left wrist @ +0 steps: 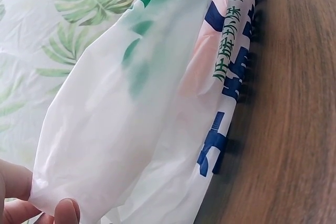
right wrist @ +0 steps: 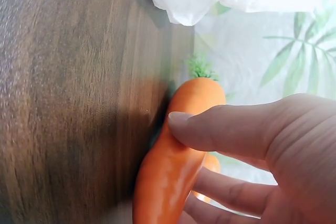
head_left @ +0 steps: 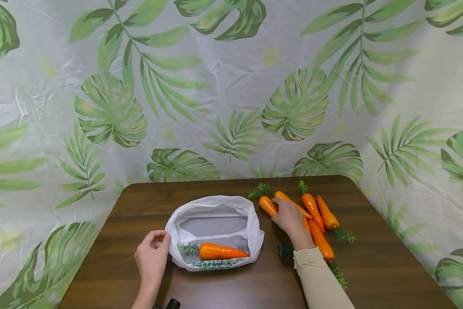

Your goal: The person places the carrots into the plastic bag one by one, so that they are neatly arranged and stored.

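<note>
A white plastic bag point(head_left: 257, 240) stands with its mouth spread wide, and one orange carrot point(head_left: 223, 252) with a green top lies inside. My left hand point(head_left: 152, 256) pinches the bag's left rim between thumb and fingers; the left wrist view shows the bag's side point(left wrist: 100, 145) with green and blue print. To the right of the bag, my right hand point(head_left: 292, 221) holds a carrot point(head_left: 267, 206), thumb on one side and fingers on the other. In the right wrist view this carrot point(right wrist: 165, 177) has its green top pointing away. It appears close to the tabletop.
Several more carrots point(head_left: 312, 210) lie in a cluster around and right of my right hand, some touching. A dark object point(head_left: 285, 251) sits beside my right sleeve, and a black item point(head_left: 172, 304) shows at the brown table's point(head_left: 119, 240) front. A leaf-patterned sheet point(head_left: 231, 86) hangs behind.
</note>
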A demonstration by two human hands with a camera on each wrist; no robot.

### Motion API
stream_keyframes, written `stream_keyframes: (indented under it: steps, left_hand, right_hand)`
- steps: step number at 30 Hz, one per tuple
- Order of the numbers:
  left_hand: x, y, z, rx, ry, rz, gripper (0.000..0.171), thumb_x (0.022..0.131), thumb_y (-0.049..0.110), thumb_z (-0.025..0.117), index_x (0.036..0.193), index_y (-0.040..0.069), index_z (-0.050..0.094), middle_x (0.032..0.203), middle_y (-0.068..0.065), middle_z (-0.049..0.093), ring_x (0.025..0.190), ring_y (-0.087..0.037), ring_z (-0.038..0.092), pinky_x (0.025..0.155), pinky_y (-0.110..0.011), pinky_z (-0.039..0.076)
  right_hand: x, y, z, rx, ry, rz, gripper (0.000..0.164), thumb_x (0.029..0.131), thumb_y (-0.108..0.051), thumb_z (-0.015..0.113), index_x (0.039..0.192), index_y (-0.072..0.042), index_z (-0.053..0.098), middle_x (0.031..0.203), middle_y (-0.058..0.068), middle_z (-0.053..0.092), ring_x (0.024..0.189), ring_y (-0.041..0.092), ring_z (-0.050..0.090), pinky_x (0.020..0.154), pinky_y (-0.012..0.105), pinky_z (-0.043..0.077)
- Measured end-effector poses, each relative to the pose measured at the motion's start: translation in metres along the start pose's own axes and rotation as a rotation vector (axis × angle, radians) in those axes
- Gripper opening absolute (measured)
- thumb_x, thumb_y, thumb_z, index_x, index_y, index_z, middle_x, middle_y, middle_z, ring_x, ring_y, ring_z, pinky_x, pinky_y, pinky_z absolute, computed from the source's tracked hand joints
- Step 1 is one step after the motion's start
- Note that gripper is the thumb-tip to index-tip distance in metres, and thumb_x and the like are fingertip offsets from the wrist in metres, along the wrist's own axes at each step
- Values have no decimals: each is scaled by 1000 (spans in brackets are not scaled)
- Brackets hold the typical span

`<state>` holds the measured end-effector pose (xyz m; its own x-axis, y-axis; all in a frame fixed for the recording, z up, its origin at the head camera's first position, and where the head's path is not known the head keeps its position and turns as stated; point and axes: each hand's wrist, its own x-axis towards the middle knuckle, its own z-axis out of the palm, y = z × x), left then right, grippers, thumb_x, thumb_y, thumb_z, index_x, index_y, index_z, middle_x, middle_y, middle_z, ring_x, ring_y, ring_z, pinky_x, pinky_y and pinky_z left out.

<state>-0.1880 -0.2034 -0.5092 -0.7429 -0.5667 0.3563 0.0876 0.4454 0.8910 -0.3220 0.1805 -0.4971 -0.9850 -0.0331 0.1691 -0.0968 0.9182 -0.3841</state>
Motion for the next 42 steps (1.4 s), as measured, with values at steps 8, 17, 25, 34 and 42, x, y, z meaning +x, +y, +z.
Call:
stream_keyframes:
  steps: [8, 17, 25, 34, 42]
  left_hand:
    - [0, 0, -1, 6, -1, -9, 5, 85, 10, 79, 88, 12, 76, 74, -3, 69, 57, -10, 58, 56, -22, 39]
    - [-1, -1, -2, -7, -3, -10, 6, 84, 10, 80, 89, 12, 76, 74, -3, 70, 57, -11, 60, 57, -21, 40]
    - [0, -1, -2, -14, -9, -12, 5, 85, 10, 79, 88, 13, 76, 74, -2, 70, 57, -10, 60, 56, -21, 41]
    - [-4, -1, -3, 3, 16, -7, 5, 84, 9, 79, 86, 12, 76, 72, -1, 69, 56, -10, 59, 58, -21, 40]
    - [1, 0, 0, 8, 11, -14, 6, 85, 10, 80, 88, 13, 76, 74, -2, 70, 58, -10, 59, 58, -21, 40]
  right_hand:
    - [0, -1, 1, 8, -1, -2, 62, 72, -14, 85, 131, -12, 66, 115, 14, 68, 88, 34, 61, 71, 50, 49]
    - [-2, -1, -2, 5, -6, -14, 63, 72, -15, 86, 131, -13, 66, 116, 14, 68, 88, 33, 62, 66, 47, 48]
    - [1, 3, -3, 79, -48, -4, 63, 74, -14, 85, 134, -15, 65, 111, 9, 70, 83, 26, 61, 64, 41, 47]
    - [-2, 0, -5, 117, -63, -9, 63, 74, -13, 84, 134, -15, 65, 103, 5, 72, 85, 24, 65, 68, 41, 50]
    - [-2, -7, -16, 134, -22, -25, 64, 74, -15, 87, 134, -16, 65, 99, 3, 72, 82, 23, 65, 65, 40, 49]
